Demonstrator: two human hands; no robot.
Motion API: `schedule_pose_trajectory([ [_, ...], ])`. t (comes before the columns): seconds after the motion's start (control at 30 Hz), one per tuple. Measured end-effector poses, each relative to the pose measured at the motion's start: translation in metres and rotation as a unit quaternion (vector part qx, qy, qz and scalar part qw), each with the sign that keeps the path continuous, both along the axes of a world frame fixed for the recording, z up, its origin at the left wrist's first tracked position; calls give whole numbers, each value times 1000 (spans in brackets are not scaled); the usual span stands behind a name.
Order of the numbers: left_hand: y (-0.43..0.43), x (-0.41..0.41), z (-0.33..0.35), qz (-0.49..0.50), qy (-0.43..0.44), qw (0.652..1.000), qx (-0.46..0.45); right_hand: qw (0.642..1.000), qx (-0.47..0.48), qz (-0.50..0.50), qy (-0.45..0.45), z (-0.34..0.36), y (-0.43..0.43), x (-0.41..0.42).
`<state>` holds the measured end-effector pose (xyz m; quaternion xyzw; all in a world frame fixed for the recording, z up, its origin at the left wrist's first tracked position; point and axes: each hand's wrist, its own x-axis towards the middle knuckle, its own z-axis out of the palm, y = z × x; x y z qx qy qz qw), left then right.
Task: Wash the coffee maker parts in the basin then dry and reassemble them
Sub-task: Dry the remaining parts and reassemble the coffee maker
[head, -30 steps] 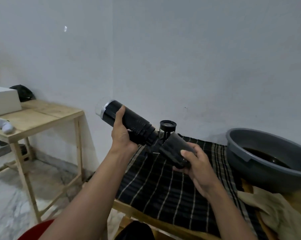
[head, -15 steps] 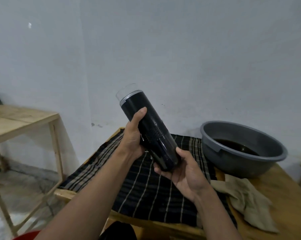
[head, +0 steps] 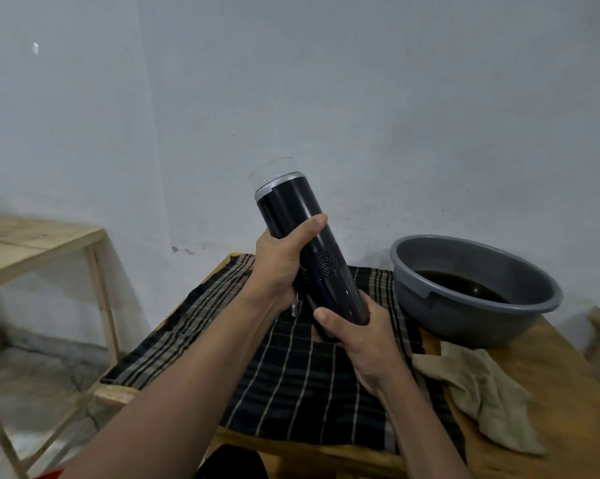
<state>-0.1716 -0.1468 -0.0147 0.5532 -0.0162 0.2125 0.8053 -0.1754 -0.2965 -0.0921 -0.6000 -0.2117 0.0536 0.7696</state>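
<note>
The coffee maker (head: 315, 248), a black cylinder with a silver ring and a clear cap at its top, is held in the air above the cloth (head: 291, 375), tilted so its top leans left. The left hand (head: 277, 261) grips its middle, thumb laid across the front and fingers curled round the back (out of sight). The right hand (head: 360, 337) grips the bottom end, thumb pressed on the front and fingers wrapped underneath. The dark striped cloth covers the near left part of the wooden table (head: 550, 392). To the right on the table stands the grey basin (head: 464, 323), holding dark water. A beige rag (head: 478, 385) lies crumpled just in front of it, beside the cloth. A bare wooden side table (head: 32, 236) stands at far left against the wall
</note>
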Motion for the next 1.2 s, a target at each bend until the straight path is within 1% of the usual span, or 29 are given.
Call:
schedule_pose_trajectory([
  [0.07, -5, 4, 1, 3, -7, 1000, 11, 1000, -13, -17, -15, -1, -3, 3],
  [0.13, -11, 8, 4, 11, -16, 1000, 16, 998, -52, -16, -20, 3, -12, 10],
  [0.2, -15, 16, 6, 12, -27, 999, 28, 989, -137, -26, -50, 13, -27, 22],
  [0.27, -22, 26, 2, 18, -32, 997, 68, 969, -226, -71, -76, 20, -39, 36],
  [0.3, -27, 32, -2, 18, -35, 995, 95, 960, -250, -97, -82, 22, -44, 43],
  [0.33, -33, 38, -7, 13, -37, 992, 118, 955, -261, -110, -85, 23, -48, 49],
  [0.43, -51, 58, -22, -10, -30, 984, 178, 951, -281, -105, -79, 14, -52, 64],
  [0.57, -65, 80, -37, -20, -7, 970, 244, 934, -317, -153, -64, -8, -57, 77],
  [0.67, -67, 92, -50, -23, 7, 969, 244, 921, -344, -172, -60, -17, -59, 80],
  [0.8, -64, 95, -62, -25, 36, 969, 242, 916, -365, -160, -37, -24, -60, 81],
  [0.9, -63, 98, -64, -5, 50, 965, 256, 913, -376, -155, -36, -24, -59, 78],
  [0.97, -65, 99, -63, 4, 67, 961, 268, 903, -399, -154, -43, -17, -60, 74],
  [1.03, -66, 100, -62, 5, 74, 956, 283, 883, -436, -161, -66, -6, -68, 68],
  [1.1, -61, 99, -61, -3, 75, 950, 302, 855, -483, -176, -72, 7, -82, 58],
  [1.13, -59, 97, -61, -13, 77, 948, 308, 832, -516, -190, -68, 12, -94, 53],
  [1.17, -55, 96, -61, -24, 80, 946, 315, 801, -557, -210, -64, 15, -105, 48],
  [1.2, -51, 94, -60, -35, 83, 943, 320, 759, -604, -235, -62, 16, -117, 44],
])
